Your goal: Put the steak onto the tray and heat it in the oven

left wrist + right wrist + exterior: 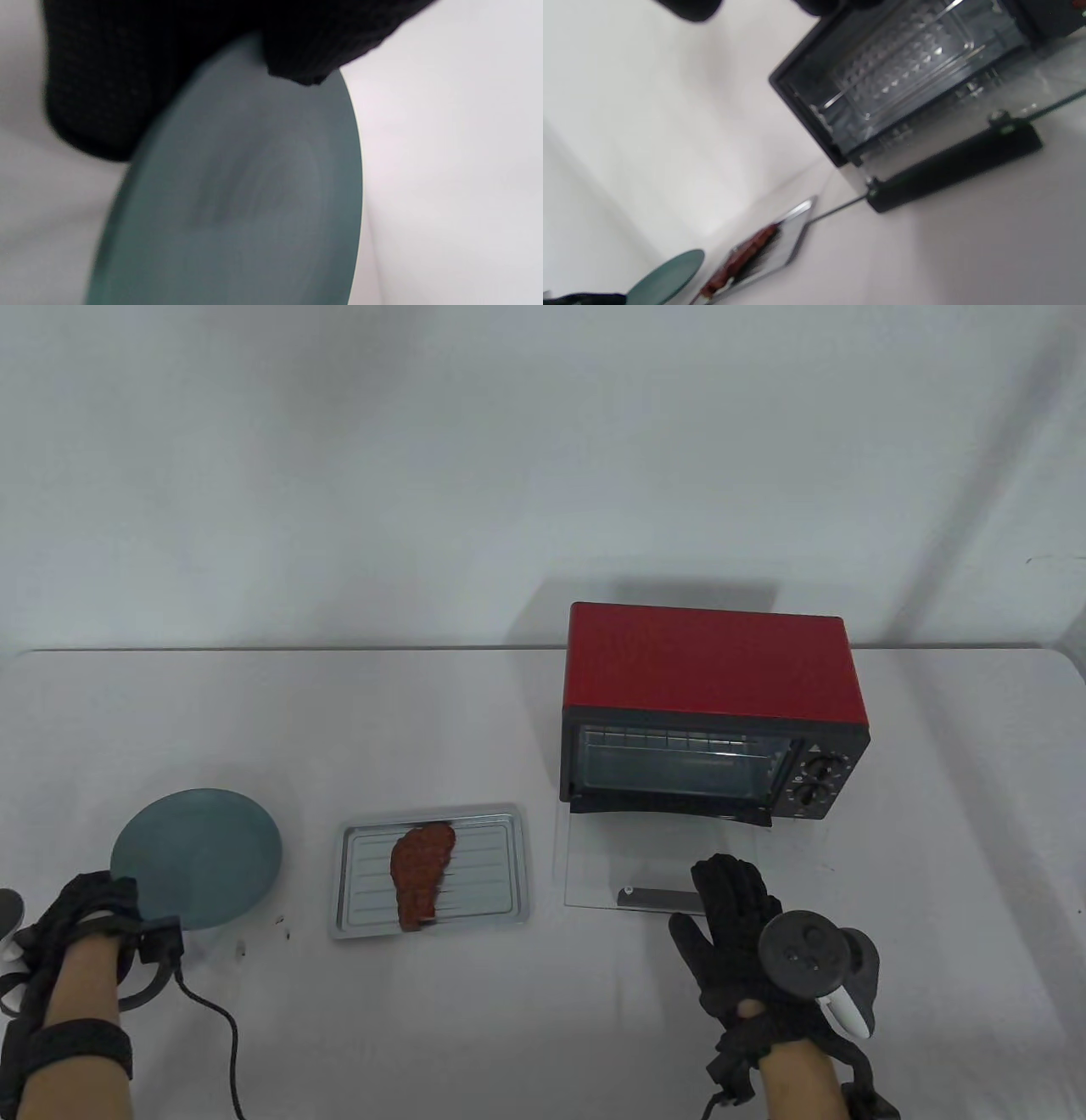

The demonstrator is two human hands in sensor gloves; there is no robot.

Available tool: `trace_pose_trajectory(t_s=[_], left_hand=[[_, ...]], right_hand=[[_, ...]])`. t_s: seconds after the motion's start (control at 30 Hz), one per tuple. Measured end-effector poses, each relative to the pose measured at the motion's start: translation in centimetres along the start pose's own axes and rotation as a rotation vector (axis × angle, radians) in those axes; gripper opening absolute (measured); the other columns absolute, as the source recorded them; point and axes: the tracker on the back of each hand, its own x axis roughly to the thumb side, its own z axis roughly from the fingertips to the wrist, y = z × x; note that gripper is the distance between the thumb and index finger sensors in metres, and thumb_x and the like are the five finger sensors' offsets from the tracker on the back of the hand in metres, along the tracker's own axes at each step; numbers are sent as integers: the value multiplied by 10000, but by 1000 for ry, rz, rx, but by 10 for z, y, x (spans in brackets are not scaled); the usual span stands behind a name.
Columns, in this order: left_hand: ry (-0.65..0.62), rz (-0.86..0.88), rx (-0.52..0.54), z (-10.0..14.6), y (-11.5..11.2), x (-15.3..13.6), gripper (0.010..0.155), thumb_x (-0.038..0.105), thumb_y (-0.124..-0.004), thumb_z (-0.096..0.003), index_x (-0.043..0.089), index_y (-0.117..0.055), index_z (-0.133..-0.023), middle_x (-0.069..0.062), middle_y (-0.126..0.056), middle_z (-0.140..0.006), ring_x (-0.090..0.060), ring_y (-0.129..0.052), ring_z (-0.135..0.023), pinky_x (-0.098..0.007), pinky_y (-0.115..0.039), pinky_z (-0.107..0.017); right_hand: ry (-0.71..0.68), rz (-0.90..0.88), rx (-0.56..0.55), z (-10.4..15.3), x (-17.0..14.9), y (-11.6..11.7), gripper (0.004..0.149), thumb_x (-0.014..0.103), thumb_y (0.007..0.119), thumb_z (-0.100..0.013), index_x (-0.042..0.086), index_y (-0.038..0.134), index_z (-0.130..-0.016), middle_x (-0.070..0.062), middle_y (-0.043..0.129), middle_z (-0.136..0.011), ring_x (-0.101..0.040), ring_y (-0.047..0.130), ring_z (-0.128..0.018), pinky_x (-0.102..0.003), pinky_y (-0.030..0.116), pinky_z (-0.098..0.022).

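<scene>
Right hand (736, 933) nearest us, fingers straight and spread, holding nothing, its fingertips over the near edge of the glass oven door (594, 857), by the black door handle (657, 898); whether they touch it I can't tell. Left hand (89, 920) grips the rim of the teal plate (199, 853), thumb curled over the edge, and the plate is bare.

The steak (422, 872) lies on the metal tray (509, 899), which sits on the tabletop (543, 1027) between plate and oven. So the loading step looks done and the door is dropped flat: the tray is next. That calls for a level lift by its rim and a straight slide onto the rack.

Beyond, the red oven (711, 678) gapes open, two dials (819, 780) at right. Their markings are too small to read, and the left wrist view is mostly blurred plate.
</scene>
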Motion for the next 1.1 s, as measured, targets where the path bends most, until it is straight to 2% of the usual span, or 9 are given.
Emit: trace_pose_trajectory(t_s=[0.27,0.5,0.7,0.77,0.87,1.0,1.1], left_hand=[[25,-35,-14,-4,-6,-7,489,239,-852,-490,101,-705,-936,-177,-928,-773,-310,-1157,-481,-385,-1037,-210],[-43,-266,34,4,-8,8,567,237,-868,-476,130,-668,-995,-161,-917,-821,-287,-1124,-502,-414,-1000,-263],[-93,-416,61,14,-11,16,588,320,-875,-474,149,-676,-999,-173,-822,-936,-347,-1010,-650,-498,-912,-391],[-150,-454,72,21,-13,20,618,396,-852,-480,174,-643,-1017,-169,-744,-998,-392,-918,-782,-540,-862,-428],[-290,-423,57,36,-16,31,646,500,-808,-481,197,-628,-1022,-152,-701,-1029,-405,-859,-846,-560,-832,-465],[-553,-273,-8,77,-30,61,683,554,-786,-483,203,-602,-1038,-167,-646,-1059,-430,-785,-907,-596,-784,-519],[-774,-234,-54,115,-45,81,704,598,-753,-487,223,-577,-1057,-141,-596,-1097,-437,-692,-984,-631,-710,-596]], right_hand=[[11,-6,11,0,-1,1,741,487,627,-535,5,430,-1063,-337,369,-1100,-590,315,-996,-766,305,-581],[17,-15,18,-1,-1,1,739,484,628,-535,2,435,-1061,-340,377,-1097,-594,329,-993,-767,317,-581],[17,-22,17,-1,-1,1,737,483,630,-535,2,439,-1060,-340,392,-1095,-596,358,-990,-771,344,-580],[20,-19,14,-1,-1,1,735,481,632,-535,0,445,-1058,-344,414,-1090,-603,386,-983,-769,364,-581],[24,-17,-23,-2,2,-3,728,482,634,-539,0,464,-1056,-343,476,-1079,-610,473,-960,-756,444,-579],[26,-65,-81,-17,19,-4,700,466,659,-536,-1,523,-1040,-348,577,-1034,-607,615,-889,-724,547,-551],[29,-114,-29,-35,42,9,684,459,663,-539,6,532,-1035,-333,633,-1005,-578,699,-839,-693,608,-524]])
